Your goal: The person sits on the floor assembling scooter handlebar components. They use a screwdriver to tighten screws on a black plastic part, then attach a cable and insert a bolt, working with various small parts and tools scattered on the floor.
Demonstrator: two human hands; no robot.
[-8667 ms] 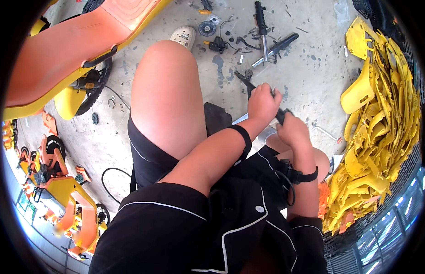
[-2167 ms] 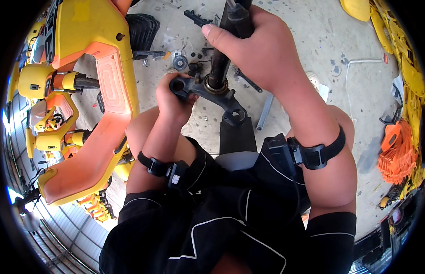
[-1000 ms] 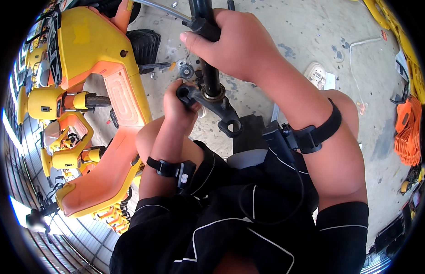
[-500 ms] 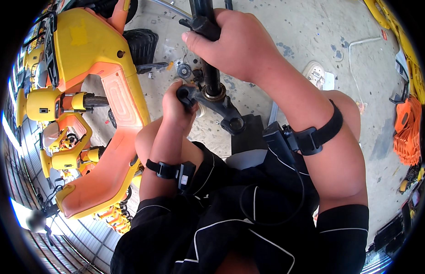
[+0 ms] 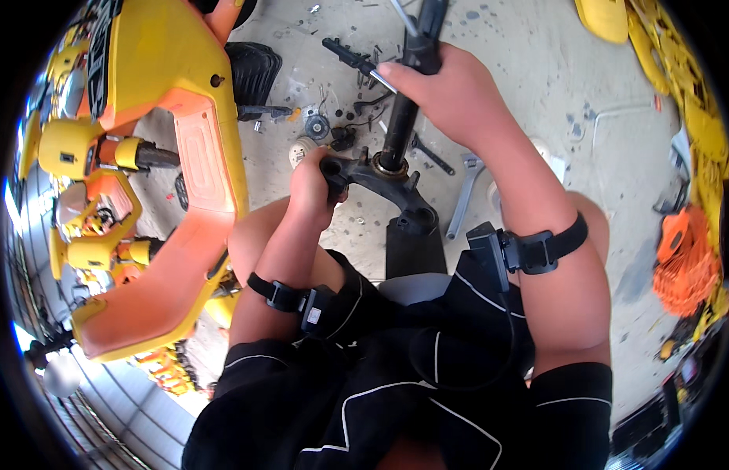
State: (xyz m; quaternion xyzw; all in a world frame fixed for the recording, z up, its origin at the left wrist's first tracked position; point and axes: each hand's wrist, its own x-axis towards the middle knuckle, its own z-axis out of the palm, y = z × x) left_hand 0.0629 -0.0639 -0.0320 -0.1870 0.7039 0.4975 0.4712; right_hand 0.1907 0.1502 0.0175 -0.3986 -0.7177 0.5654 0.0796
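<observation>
I log left hand [image 5: 310, 184]: fingers gripping crown [image 5: 358, 170]; right hand [image 5: 458, 90]: fingers around tube [image 5: 400, 129]. Ring [image 5: 390, 173] encircles tube's base.

A pale grey concrete floor [image 5: 529, 86] marked with dark stains spreads across the upper centre and right. At the lower left, a pale panelled surface [image 5: 133, 399] crossed by dark lines curves along the rim, whether wall or roof unclear. A bright white glare [image 5: 24, 337] shows at the left edge.
</observation>
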